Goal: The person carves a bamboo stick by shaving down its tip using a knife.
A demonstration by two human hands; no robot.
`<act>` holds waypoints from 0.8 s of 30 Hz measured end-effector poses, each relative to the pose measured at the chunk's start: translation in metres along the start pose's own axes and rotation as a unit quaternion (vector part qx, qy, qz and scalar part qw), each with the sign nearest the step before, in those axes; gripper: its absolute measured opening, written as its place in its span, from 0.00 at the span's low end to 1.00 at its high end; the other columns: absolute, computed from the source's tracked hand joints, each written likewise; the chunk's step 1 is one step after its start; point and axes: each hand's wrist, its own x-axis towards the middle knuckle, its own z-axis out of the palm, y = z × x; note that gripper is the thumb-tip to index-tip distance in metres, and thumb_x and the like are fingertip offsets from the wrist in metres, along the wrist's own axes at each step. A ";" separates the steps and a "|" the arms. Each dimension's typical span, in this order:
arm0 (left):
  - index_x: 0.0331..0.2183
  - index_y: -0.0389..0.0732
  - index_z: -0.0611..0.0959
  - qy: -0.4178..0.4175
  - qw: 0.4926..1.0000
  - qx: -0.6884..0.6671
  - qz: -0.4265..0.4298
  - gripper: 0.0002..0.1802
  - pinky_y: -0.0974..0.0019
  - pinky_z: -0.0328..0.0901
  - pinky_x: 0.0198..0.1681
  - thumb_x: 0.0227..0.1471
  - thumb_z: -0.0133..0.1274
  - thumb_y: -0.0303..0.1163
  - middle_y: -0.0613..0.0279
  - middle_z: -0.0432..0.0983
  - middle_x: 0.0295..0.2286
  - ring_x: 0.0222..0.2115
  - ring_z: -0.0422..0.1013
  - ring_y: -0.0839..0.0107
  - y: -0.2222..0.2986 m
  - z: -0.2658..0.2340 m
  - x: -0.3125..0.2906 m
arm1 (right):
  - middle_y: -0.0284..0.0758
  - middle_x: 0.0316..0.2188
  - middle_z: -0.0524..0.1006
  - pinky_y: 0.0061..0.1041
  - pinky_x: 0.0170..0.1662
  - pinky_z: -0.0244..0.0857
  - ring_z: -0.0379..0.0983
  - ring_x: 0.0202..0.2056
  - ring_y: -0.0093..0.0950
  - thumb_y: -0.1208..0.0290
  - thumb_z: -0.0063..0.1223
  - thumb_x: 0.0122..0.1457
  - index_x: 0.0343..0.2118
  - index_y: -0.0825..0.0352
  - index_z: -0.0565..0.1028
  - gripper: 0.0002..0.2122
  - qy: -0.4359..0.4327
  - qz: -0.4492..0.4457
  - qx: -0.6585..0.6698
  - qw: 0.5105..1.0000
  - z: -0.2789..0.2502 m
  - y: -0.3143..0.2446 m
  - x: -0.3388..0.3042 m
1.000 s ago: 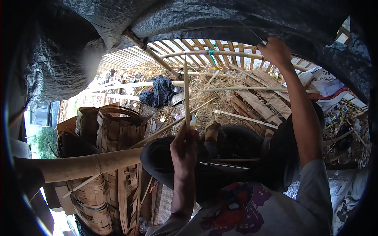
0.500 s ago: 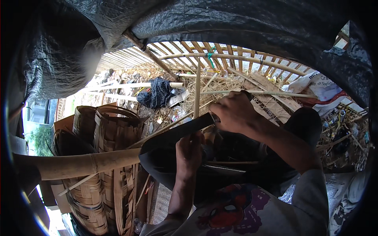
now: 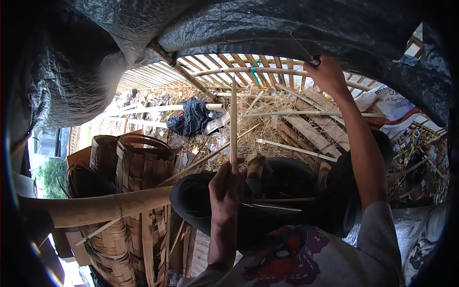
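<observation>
My left hand (image 3: 224, 190) is closed around the lower end of a pale bamboo stick (image 3: 233, 126), which stands almost upright and narrows to a point at the top. Raised at the upper right, my right hand (image 3: 327, 74) grips a machete (image 3: 302, 47). Its blade shows nearly edge-on, as a thin dark line slanting up to the left before the black sheeting; the handle is mostly hidden in the fist. The blade and the stick are apart.
Woven bamboo baskets (image 3: 138, 172) stand at my left behind a thick bamboo pole (image 3: 95, 206). Straw, shavings and a dark cloth (image 3: 189, 117) lie ahead, before a slatted bamboo fence (image 3: 267, 67). Black plastic sheeting (image 3: 267, 24) hangs overhead. A bamboo strip (image 3: 296, 149) lies beyond my legs.
My right hand has swung up and to the right with the machete, away from the stick. My left hand still holds the stick, now tipped slightly left.
</observation>
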 end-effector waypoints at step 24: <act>0.27 0.44 0.69 0.005 0.999 0.009 -0.037 0.13 0.79 0.44 0.12 0.60 0.43 0.41 0.76 0.57 0.14 0.10 0.51 0.87 -0.002 0.003 0.004 | 0.37 0.21 0.78 0.36 0.33 0.70 0.77 0.27 0.35 0.63 0.61 0.42 0.26 0.62 0.77 0.10 -0.111 -0.228 -0.076 0.964 0.034 -0.055 -0.052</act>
